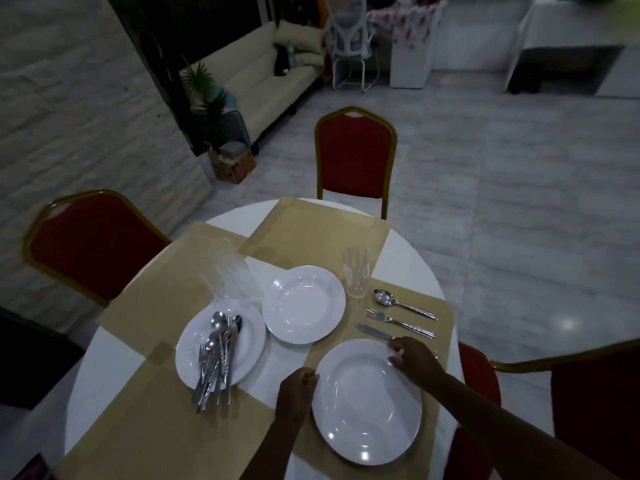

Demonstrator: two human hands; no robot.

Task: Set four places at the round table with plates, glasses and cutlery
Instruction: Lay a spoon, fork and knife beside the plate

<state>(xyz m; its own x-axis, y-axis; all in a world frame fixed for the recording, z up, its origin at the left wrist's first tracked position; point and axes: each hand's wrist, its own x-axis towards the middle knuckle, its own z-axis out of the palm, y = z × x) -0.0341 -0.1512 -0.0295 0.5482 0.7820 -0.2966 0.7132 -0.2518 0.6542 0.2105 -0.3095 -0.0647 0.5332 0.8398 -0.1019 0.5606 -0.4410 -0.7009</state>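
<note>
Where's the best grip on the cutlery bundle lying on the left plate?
Probably the handle ends of the cutlery bundle, approached from the near side. The handles overhang the near rim of the left plate above the placemat, so fingers can slip under them, while the spoon bowls and fork heads lie flat inside the plate.

left hand (297, 386) fingers curled, right hand (412, 358) fingers curled

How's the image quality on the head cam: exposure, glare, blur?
Head view: underexposed and dim overall; small specular glints on the near plate; the stacked glasses are smeared and hard to resolve; wide-angle bending shows at the edges; the spoon stays sharp.
</note>
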